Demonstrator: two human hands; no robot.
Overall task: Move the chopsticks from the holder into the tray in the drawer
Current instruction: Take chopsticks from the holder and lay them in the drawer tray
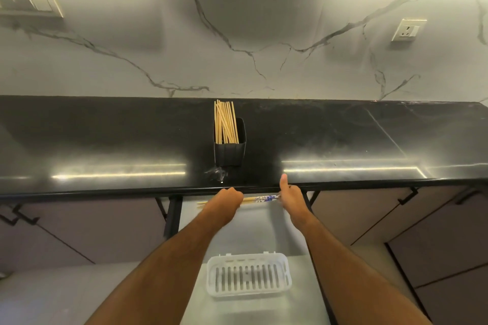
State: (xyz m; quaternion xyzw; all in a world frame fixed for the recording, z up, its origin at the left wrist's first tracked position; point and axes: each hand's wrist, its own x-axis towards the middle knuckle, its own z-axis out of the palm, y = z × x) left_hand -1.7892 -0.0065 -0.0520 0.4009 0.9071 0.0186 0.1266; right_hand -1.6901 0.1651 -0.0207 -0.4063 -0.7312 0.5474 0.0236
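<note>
Nearest the camera, a white slotted tray [248, 277] lies flat in the open drawer [298, 295], between the two forearms and holding nothing. Farther out, just below the front edge of the counter [105, 140], both hands hold a small bunch of chopsticks [260, 199] level across the drawer. The left hand [227, 199] is curled into a fist around the plain tips, which poke out past it to the left. The right hand [290, 196] grips the blue-and-white patterned ends, its thumb raised over the counter's edge. On the counter, a short way back from that front edge and about midway along it, a black holder [230, 152] stands upright with many more plain chopsticks [225, 123] leaning in it. A small crumpled bit of clear wrapping [217, 174] lies just in front of the holder. Behind the counter rises a veined marble wall [237, 34] with a switch plate [29, 2] at left and a socket [408, 29] at right.
</note>
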